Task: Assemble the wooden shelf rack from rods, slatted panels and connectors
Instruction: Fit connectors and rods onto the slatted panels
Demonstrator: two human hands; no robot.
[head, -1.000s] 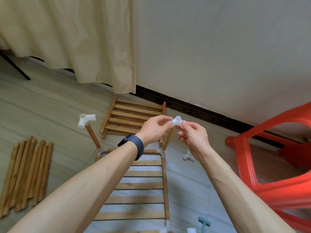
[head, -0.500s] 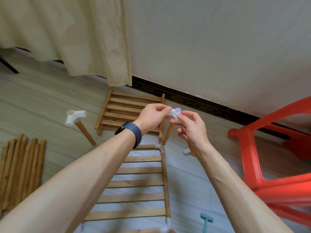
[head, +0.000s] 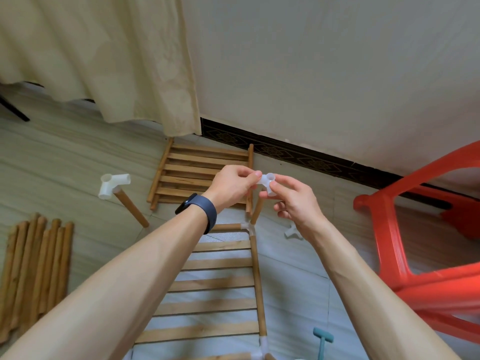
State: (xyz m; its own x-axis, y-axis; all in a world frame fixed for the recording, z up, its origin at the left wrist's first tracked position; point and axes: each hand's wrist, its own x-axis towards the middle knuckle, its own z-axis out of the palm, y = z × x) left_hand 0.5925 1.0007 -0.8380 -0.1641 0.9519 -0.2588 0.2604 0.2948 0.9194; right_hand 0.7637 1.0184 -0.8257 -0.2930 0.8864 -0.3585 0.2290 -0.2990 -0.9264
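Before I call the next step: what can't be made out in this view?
Head view:
- Whether the white connector sits on the upright rod: right hand covers the rod's top.
- Floor connector: partly behind the right wrist.
- Left rail of the slatted panel: under the left forearm.
- Teal tool: cut by the bottom edge.

Loose rods (head: 36, 268) left of the slatted panel (head: 215, 283), chair (head: 436, 289) right

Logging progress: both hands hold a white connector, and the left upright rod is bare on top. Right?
No. In the head view the left hand and right hand hold a white connector, but the left upright rod is capped with a second connector.
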